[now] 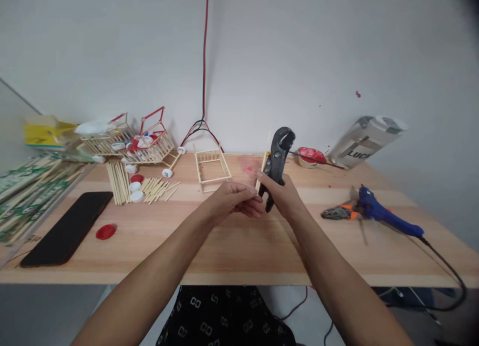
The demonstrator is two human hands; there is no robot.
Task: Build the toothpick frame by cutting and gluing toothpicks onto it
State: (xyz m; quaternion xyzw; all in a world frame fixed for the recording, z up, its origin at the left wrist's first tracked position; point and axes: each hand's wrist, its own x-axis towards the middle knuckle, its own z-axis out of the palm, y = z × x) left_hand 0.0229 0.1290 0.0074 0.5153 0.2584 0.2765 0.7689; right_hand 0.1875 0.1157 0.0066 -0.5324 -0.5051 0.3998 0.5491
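Note:
My right hand (280, 190) is wrapped round a black hand cutter (277, 156), whose curved jaws point up and away from me. Close beside the cutter, a thin pale wooden stick (264, 167) stands nearly upright. My left hand (241, 199) pinches the lower end of that stick, its fingertips near the cutter's handles. The right thumb also lies against the stick. Just beyond my left hand, a small open frame of glued sticks (213, 167) rests on the table, with short uprights along its back side.
Cut sticks (119, 182), shorter pieces (155, 189), bottle caps (136, 196) and a phone (71, 229) lie left. Behind them stand stick carts (149, 149). At right are a blue glue gun (389, 216), pliers (339, 212), a red-stained bowl (311, 157) and a tilted container (364, 141).

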